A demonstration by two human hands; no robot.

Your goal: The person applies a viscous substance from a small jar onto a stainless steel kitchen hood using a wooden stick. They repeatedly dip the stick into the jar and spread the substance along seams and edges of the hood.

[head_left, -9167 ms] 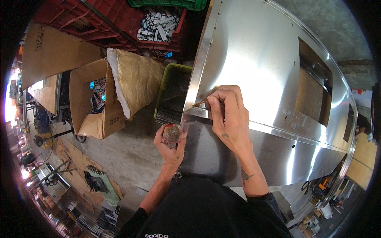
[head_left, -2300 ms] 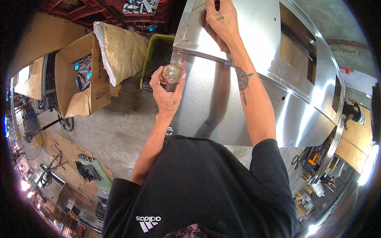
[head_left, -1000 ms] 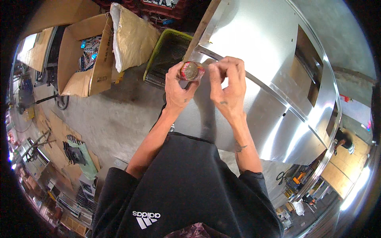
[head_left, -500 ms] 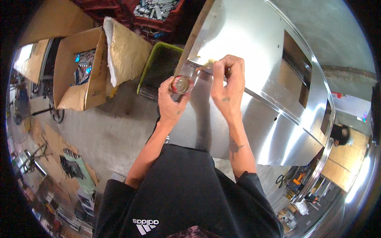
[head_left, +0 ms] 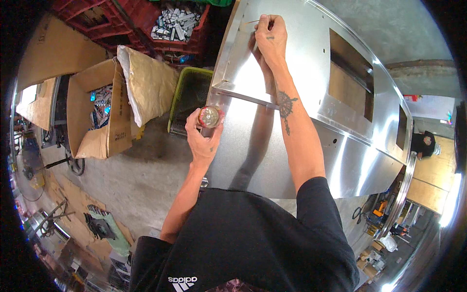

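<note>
My left hand (head_left: 203, 138) is closed around a small round can (head_left: 209, 117) with red on its side. Its top faces up, and greyish contents show inside. Stretched forward over the far left part of a shiny sheet-metal panel (head_left: 253, 121), my right hand (head_left: 271, 39) pinches a thin brown stick (head_left: 252, 22); whether it has a brush end is too small to tell. The stick's tip points left, near the panel's far left edge. A raised metal seam (head_left: 248, 99) crosses the panel between my hands.
Left of the panel stand a yellow-green rimmed crate (head_left: 177, 92), a cardboard box (head_left: 121, 117) of small parts and a foil-faced padded sheet (head_left: 151, 87). Red crates (head_left: 197, 41) are beyond. Rectangular cut-outs (head_left: 350, 92) open the panel's right side. Another person (head_left: 424, 143) is far right.
My right hand has moved forward, away from the seam, carrying the stick to the panel's far left part. My left hand with the can has shifted slightly left and nearer to me.
</note>
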